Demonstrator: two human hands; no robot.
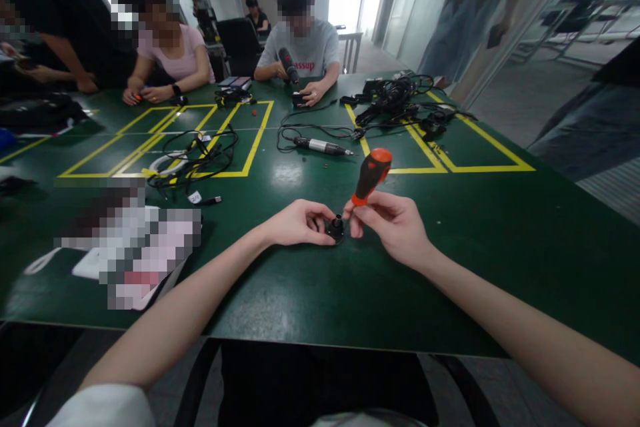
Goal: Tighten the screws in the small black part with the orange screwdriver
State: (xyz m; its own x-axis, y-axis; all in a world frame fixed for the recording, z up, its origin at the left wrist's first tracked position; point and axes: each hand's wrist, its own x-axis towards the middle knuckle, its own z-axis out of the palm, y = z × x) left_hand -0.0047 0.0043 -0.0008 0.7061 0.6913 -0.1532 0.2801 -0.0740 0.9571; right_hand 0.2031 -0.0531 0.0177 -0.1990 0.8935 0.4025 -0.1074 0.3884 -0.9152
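Observation:
Between thumb and fingers, my left hand (pixel 305 221) grips a small round black part (pixel 335 232) with a raised stem, low on the green tabletop. My right hand (pixel 393 223) is closed on a screwdriver (pixel 373 177) with an orange and black handle. Its handle leans up and to the right, and its lower end points down by the black part. I cannot tell whether the tip touches that part, as the shaft hardly shows.
The green table (pixel 280 293) bears yellow tape lines. Ahead lies a corded electric screwdriver (pixel 323 146). Cables (pixel 200 157) lie to the left, more tangled cables (pixel 395 97) back right. Blurred flat items (pixel 160 247) sit at left. Across the table a person (pixel 300 47) holds a power tool.

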